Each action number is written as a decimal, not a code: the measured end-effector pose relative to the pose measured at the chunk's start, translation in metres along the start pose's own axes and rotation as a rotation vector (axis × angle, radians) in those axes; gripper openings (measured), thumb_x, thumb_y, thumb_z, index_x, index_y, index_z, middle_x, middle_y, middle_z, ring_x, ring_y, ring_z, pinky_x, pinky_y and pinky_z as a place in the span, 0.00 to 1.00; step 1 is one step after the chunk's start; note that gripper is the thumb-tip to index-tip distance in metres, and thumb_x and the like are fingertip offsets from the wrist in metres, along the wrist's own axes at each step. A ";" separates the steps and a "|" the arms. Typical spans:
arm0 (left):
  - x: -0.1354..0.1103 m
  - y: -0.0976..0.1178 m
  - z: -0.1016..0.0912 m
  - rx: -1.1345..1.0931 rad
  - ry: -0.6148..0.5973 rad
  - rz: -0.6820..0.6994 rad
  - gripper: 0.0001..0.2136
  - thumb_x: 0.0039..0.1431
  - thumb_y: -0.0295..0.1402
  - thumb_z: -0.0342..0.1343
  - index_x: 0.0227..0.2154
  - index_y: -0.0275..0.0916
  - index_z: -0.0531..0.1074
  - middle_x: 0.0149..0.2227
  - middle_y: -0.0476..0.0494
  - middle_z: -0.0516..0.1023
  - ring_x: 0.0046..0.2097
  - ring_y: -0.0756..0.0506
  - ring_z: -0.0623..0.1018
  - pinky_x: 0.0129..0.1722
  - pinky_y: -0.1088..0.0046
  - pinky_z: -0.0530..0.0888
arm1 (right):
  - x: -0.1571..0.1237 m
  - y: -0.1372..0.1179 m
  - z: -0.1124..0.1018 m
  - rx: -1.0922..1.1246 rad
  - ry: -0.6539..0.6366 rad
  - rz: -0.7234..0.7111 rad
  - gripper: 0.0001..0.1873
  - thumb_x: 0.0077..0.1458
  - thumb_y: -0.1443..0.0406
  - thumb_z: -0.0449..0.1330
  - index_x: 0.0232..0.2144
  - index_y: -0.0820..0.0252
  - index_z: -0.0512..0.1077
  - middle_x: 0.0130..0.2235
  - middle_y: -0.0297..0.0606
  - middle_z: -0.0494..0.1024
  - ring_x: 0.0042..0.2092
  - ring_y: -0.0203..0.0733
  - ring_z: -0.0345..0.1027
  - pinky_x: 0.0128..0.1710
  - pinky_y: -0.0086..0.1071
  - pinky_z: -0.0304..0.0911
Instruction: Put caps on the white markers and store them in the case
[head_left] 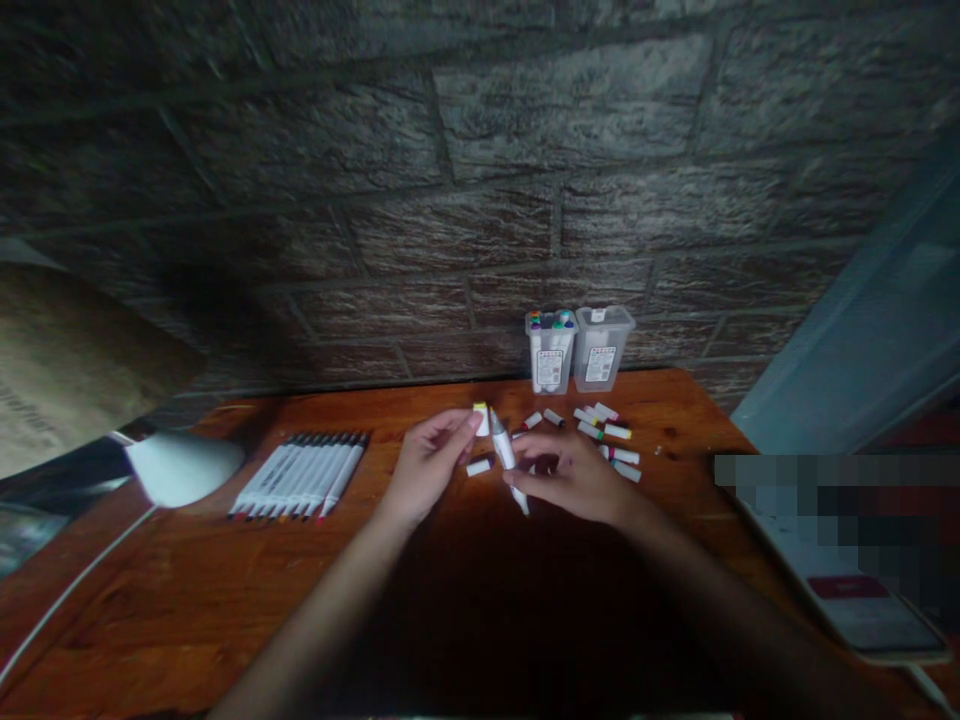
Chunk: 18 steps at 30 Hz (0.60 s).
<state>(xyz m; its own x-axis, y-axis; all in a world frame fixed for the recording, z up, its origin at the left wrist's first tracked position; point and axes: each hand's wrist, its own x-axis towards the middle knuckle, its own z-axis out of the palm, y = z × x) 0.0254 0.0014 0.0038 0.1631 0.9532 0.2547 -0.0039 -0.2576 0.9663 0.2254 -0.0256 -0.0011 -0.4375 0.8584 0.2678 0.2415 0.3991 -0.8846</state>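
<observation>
My left hand (pixel 429 458) pinches a white marker cap (pixel 481 420) with a yellow end between thumb and fingers. Just to its right, my right hand (pixel 574 470) grips a white marker (pixel 504 448), tilted with its grey uncapped end pointing up and away. Cap and marker are apart. Below my left fingertips a loose white cap (pixel 479 467) with a dark end lies on the wooden table (pixel 300 610). Several more caps (pixel 618 432), with red, green, yellow and pink ends, are scattered beyond and beside my right hand, which partly hides some.
A row of several white markers (pixel 300 475) lies at left, by a white lamp-like cone (pixel 184 468) with a cable. Against the brick wall stand a clear case (pixel 551 350) holding markers and a second clear case (pixel 602 350). A phone-like device (pixel 862 600) lies at right.
</observation>
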 end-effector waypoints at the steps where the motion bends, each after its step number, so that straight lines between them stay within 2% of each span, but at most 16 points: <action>1: 0.000 0.000 0.000 -0.002 -0.001 0.001 0.12 0.57 0.41 0.60 0.32 0.35 0.77 0.21 0.52 0.67 0.24 0.54 0.64 0.24 0.78 0.61 | 0.000 0.000 0.000 0.001 -0.002 -0.004 0.10 0.55 0.63 0.62 0.41 0.56 0.76 0.34 0.34 0.80 0.33 0.37 0.72 0.35 0.31 0.64; 4: 0.001 0.001 0.000 -0.046 0.004 0.019 0.13 0.57 0.40 0.60 0.41 0.36 0.76 0.22 0.52 0.67 0.24 0.54 0.64 0.24 0.79 0.62 | 0.000 0.000 -0.001 0.018 -0.002 -0.018 0.10 0.54 0.64 0.61 0.40 0.56 0.76 0.33 0.33 0.79 0.33 0.36 0.71 0.34 0.31 0.63; 6: 0.002 0.002 0.000 -0.095 0.025 0.043 0.19 0.58 0.39 0.60 0.51 0.40 0.71 0.23 0.53 0.68 0.24 0.53 0.64 0.24 0.79 0.62 | 0.000 -0.002 -0.002 0.025 0.000 -0.010 0.07 0.53 0.66 0.61 0.37 0.57 0.76 0.31 0.32 0.77 0.31 0.35 0.69 0.32 0.30 0.61; 8: 0.004 0.003 0.000 -0.134 0.052 0.054 0.22 0.59 0.39 0.59 0.56 0.41 0.68 0.24 0.53 0.69 0.24 0.53 0.65 0.23 0.79 0.63 | -0.001 -0.004 -0.002 0.020 -0.011 0.008 0.05 0.52 0.69 0.60 0.32 0.58 0.75 0.28 0.31 0.75 0.29 0.34 0.66 0.29 0.29 0.59; 11: 0.007 0.004 -0.001 -0.178 0.084 0.050 0.18 0.58 0.39 0.60 0.49 0.38 0.72 0.26 0.51 0.70 0.25 0.53 0.66 0.23 0.79 0.64 | -0.002 -0.007 -0.001 0.015 -0.055 0.031 0.04 0.49 0.71 0.59 0.29 0.59 0.73 0.28 0.30 0.73 0.28 0.33 0.64 0.28 0.28 0.58; 14: 0.008 0.002 -0.001 -0.208 0.079 0.054 0.13 0.58 0.39 0.60 0.42 0.37 0.74 0.25 0.51 0.70 0.25 0.53 0.66 0.23 0.79 0.63 | -0.003 -0.007 0.001 0.003 -0.091 0.035 0.06 0.50 0.71 0.59 0.31 0.59 0.74 0.30 0.32 0.76 0.31 0.34 0.66 0.31 0.29 0.60; 18: 0.007 -0.001 -0.001 -0.176 0.048 0.043 0.12 0.57 0.37 0.61 0.41 0.37 0.73 0.25 0.51 0.71 0.24 0.54 0.67 0.23 0.79 0.63 | -0.002 -0.004 0.002 -0.040 -0.075 0.047 0.07 0.51 0.69 0.60 0.34 0.59 0.75 0.31 0.32 0.77 0.31 0.35 0.67 0.32 0.29 0.60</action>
<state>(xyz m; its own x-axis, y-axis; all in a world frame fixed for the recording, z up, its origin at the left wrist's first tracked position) 0.0256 0.0084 0.0051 0.1121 0.9493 0.2936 -0.1834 -0.2706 0.9451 0.2238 -0.0296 0.0008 -0.4884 0.8504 0.1955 0.2974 0.3728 -0.8789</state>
